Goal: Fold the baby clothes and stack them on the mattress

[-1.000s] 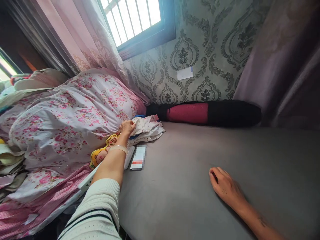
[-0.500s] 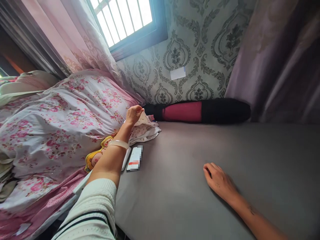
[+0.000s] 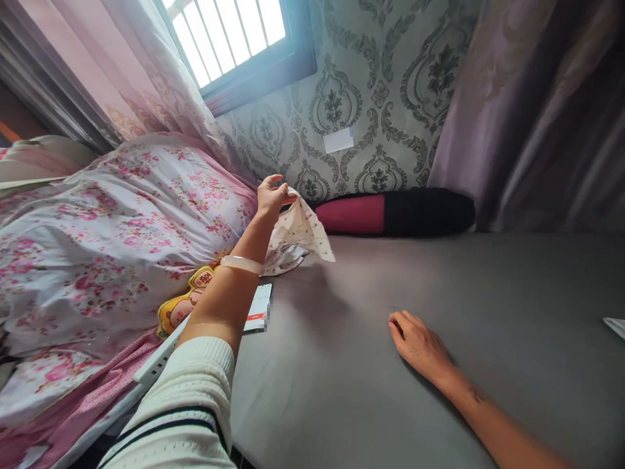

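Note:
My left hand pinches a thin cream cloth with small printed marks and holds it up by one corner, at the far left part of the grey surface. The cloth hangs down to the right; under it lies a second piece of printed fabric, partly hidden. A pale bangle circles my left wrist. Loosely curled, my right hand rests on the grey surface, apart from the cloth, with nothing visible in its fingers.
Beneath my left forearm lie a phone, a yellow cartoon plush and a white power strip. Floral bedding is heaped at left. A black and dark-pink roll lies along the wall. Something white shows at the right edge.
My left hand has risen and moved slightly right, lifting the cream cloth by its corner off the other fabric. My right hand stays resting. The view has shifted slightly.

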Demonstrator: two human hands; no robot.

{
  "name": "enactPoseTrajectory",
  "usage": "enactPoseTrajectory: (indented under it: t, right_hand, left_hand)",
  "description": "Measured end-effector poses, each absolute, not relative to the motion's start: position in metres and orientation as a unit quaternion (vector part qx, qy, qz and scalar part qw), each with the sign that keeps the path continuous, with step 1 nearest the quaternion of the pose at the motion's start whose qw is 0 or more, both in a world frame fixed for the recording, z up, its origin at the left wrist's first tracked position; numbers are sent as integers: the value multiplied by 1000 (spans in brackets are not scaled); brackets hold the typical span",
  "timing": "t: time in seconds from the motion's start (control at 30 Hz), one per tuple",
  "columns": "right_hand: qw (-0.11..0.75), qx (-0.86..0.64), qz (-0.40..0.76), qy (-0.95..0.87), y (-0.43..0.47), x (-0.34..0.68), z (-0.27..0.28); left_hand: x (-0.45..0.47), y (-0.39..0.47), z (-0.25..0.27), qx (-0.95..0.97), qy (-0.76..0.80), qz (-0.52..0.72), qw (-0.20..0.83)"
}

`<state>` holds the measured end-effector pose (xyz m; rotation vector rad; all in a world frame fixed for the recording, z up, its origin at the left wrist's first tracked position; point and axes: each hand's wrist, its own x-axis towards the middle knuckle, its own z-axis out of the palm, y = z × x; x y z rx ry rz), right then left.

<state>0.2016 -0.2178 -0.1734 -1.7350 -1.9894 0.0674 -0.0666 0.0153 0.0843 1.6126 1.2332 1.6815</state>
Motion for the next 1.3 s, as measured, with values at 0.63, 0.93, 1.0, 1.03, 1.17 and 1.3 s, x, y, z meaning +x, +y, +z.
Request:
enactPoseTrajectory:
  t: [0.63,0.93,1.0,1.03,1.17,1.3]
  right_hand:
    - [277,-631,48,-723,-221,201,-166]
    - [412,-595,210,-658,-223,195,-132]
    - [431,-575,229,-657,-226,189,-118]
    - [430,-568,236,-661,-228,187,-112]
    - [403,-551,242,-690,-234,184,-104]
    - [396,-550,227,-699,-234,186,-113]
  left_hand:
    - [15,-38,66,753,330,548,153]
    - [48,-74,42,798,325,507,-25]
    - [57,-79,34,810,312,497,-15]
    - [62,-82,30,816,307,491,-2]
    - [80,-95,18,828,282,482,45]
    - [93,-115,16,836,262,476,75]
